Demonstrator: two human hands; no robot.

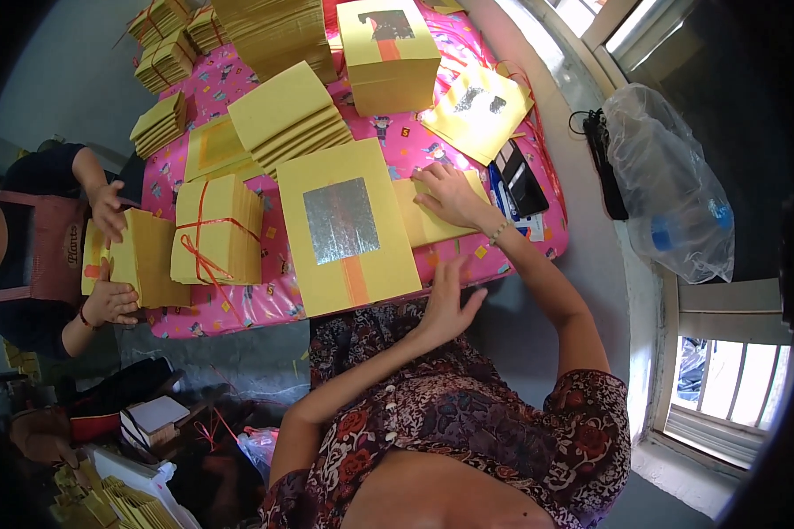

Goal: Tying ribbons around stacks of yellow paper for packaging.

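Observation:
My right hand (pixel 450 196) rests on a small stack of yellow paper (pixel 428 227), fingers spread over its top. A bracelet circles that wrist. Just off the table's near edge, my left hand (pixel 453 307) is held in the air with its fingers apart and nothing in it. Directly left of the small stack lies a large yellow paper sheet (pixel 388 185) bearing a silver foil square (pixel 341 220) and an orange stripe (pixel 354 280). What lies beneath this sheet is hidden.
A pink patterned cloth (pixel 278 300) covers the table. A bundle tied with red string (pixel 216 231) stands at left, where a co-worker's hands (pixel 110 295) hold yellow paper. Tall paper stacks (pixel 390 84) rise behind. A phone (pixel 525 189) and pens (pixel 501 189) lie right. A plastic bag (pixel 670 185) hangs near the window.

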